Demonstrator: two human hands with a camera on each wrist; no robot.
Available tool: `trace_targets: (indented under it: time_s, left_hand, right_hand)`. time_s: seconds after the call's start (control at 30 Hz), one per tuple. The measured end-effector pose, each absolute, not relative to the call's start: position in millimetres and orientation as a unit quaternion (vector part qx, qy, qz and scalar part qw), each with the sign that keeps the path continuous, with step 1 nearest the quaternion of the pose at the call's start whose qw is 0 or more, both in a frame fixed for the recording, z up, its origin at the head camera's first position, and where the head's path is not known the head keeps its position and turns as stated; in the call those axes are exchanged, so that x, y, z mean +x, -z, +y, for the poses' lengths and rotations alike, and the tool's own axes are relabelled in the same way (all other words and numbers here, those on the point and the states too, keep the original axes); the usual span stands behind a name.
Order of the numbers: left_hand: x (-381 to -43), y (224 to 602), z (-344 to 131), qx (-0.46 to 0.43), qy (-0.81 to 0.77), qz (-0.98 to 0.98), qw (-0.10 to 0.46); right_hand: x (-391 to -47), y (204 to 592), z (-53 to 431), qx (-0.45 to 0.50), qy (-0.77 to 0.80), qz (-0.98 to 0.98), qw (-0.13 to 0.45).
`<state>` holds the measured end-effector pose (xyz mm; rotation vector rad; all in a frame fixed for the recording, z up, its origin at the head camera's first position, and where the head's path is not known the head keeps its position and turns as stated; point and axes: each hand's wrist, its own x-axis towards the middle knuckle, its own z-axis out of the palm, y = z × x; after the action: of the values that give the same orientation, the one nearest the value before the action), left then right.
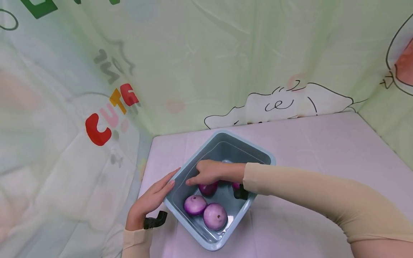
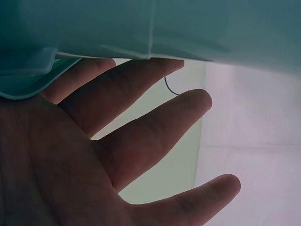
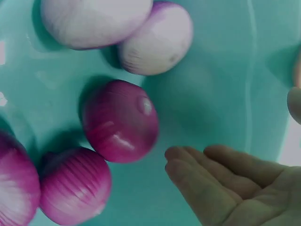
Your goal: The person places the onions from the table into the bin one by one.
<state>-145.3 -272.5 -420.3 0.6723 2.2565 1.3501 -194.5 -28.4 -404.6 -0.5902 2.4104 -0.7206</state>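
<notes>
A grey-blue plastic basin stands on the table, holding several red onions. Two pale-topped onions sit together near its front corner. A darker onion is partly covered by my right hand, which reaches down inside the basin. In the right wrist view, the right fingertips are just beside a glossy purple onion, with nothing in their grasp. My left hand lies along the basin's left side, thumb at the rim, and its fingers extend straight, spread beside the outer wall.
A pale pink cloth covers the table under the basin. Printed curtains hang behind it and to the left and right. Another onion shows partly behind the right wrist and its small black camera.
</notes>
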Motion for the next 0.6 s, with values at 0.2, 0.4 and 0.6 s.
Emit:
trace_targets:
  time_s: [0.2,0.4,0.6]
  left_hand:
    - [-145,421,-272,0.244,-0.477,0.819,0.206]
    - [-148,428,-274,0.246,-0.49,0.813,0.194]
    - [-153,449,-281,0.233,-0.477,0.831,0.166]
  right_hand:
    - [-195,379,-12,-0.256,0.305,0.88,0.257]
    - [-201,344,15,-0.241,0.362,0.874,0.217]
    - [-204,320,64,-0.201,0.442,0.853,0.192]
